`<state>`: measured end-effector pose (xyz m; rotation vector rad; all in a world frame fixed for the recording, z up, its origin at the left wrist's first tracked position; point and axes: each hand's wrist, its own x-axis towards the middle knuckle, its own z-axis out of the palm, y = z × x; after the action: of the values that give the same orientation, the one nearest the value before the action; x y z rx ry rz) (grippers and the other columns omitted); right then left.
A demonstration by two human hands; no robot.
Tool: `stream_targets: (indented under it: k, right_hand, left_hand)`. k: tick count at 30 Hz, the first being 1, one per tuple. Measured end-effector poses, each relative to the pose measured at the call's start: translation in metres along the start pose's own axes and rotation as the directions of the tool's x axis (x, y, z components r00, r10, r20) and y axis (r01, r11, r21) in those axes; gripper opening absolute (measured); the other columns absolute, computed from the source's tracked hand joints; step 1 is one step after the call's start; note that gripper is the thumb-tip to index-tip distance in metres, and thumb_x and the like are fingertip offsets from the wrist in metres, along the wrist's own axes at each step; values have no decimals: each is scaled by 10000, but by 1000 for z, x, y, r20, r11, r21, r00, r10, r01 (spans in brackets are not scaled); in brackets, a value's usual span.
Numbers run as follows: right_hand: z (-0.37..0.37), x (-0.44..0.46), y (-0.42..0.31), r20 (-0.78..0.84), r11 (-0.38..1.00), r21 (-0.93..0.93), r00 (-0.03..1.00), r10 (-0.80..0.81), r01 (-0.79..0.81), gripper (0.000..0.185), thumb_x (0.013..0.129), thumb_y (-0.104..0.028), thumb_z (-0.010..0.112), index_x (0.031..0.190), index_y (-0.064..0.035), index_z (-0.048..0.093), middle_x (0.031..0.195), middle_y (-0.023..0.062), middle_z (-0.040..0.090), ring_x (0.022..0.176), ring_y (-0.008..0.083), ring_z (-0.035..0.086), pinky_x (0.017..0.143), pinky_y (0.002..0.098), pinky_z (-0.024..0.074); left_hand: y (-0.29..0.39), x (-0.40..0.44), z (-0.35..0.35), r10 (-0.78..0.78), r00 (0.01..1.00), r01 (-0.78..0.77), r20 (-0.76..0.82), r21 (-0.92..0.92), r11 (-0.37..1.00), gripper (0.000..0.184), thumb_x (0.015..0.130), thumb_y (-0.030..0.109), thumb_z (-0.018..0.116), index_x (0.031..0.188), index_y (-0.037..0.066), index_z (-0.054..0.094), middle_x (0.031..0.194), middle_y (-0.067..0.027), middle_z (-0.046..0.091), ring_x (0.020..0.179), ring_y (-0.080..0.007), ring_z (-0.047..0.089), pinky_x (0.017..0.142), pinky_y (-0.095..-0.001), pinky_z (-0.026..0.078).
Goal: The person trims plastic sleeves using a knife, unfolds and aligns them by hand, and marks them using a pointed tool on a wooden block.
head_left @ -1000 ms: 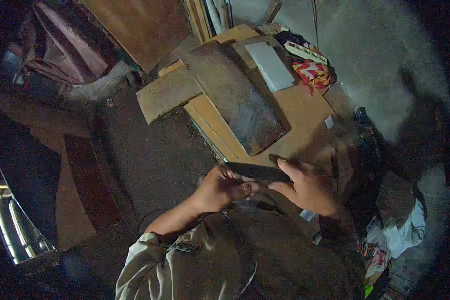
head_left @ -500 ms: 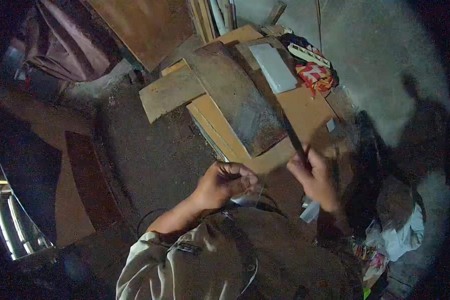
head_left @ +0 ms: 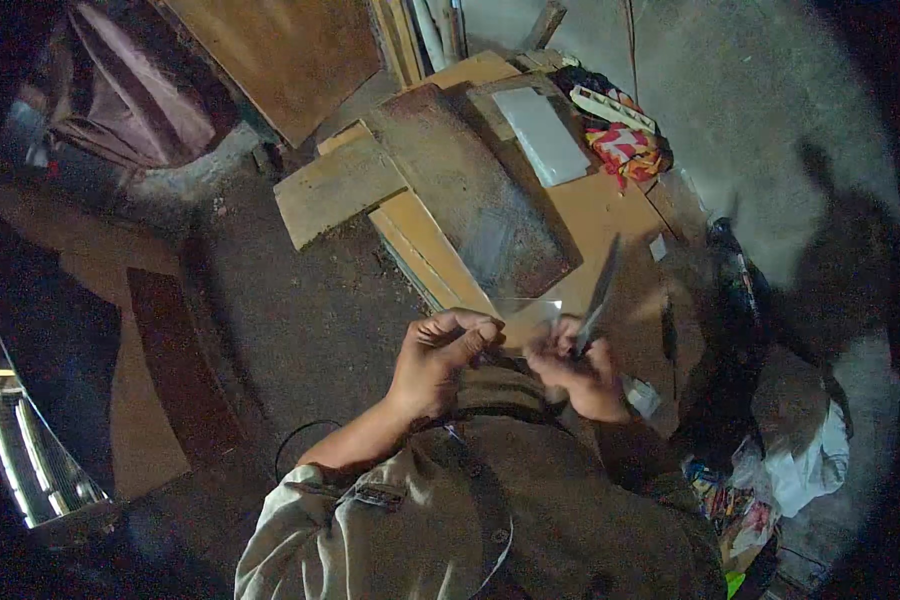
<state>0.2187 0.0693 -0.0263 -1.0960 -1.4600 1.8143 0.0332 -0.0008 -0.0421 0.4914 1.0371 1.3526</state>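
Note:
My left hand (head_left: 440,362) is closed in a pinch, thumb against fingers, in front of my body. A thin clear sheet, like plastic, (head_left: 526,306) runs from its fingertips toward my right hand, with one bright corner. My right hand (head_left: 575,372) is closed round a knife (head_left: 602,285), whose long narrow blade points up and away from me. Motion blurs the right fingers, and the knife's handle is hidden in them. Both hands are close together, just nearer to me than a dark, worn board (head_left: 470,180).
Wooden boards (head_left: 340,190) lie stacked ahead. On them are a white slab (head_left: 540,135), a pale power strip (head_left: 613,108) and a red-and-yellow cloth (head_left: 627,155). Plastic bags (head_left: 810,465) lie at the lower right. A brown panel (head_left: 280,60) leans at the back.
My right hand has moved left, close to my left hand, and the knife has swung to lean rightward. My left hand has shifted slightly upward. The clear sheet now shows between the hands.

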Motion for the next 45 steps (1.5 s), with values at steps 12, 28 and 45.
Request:
stream_targets:
  k: [12, 28, 45]
  right_hand:
    - [1, 7, -13, -13, 993, -113, 1000, 21, -22, 172, 826, -174, 639, 908, -35, 580, 697, -23, 558, 575, 44, 454, 530, 205, 372]
    - [-22, -17, -69, 170, 803, -582, 985, -39, 133, 414, 870, -167, 573, 1212, 25, 443, 1097, 163, 559, 1027, 243, 547, 895, 328, 408]
    - [-18, -13, -39, 233, 676, -676, 956, -181, 293, 447, 853, -222, 601, 1196, 28, 463, 1018, 221, 583, 932, 328, 593, 790, 364, 460]
  left_hand:
    - [-5, -1, -1, -30, 989, 5, 148, 162, 987, 95, 841, 69, 622, 900, -5, 637, 832, -7, 638, 794, -68, 552, 748, -236, 441]
    - [40, -6, -8, 1, 999, -6, -54, -89, 996, 121, 806, 172, 665, 737, 85, 618, 669, 6, 596, 544, -102, 532, 490, -237, 411]
    - [31, -13, -7, 32, 989, -50, 145, 121, 991, 81, 827, 74, 636, 862, 2, 653, 775, -42, 653, 701, -111, 589, 677, -253, 472]
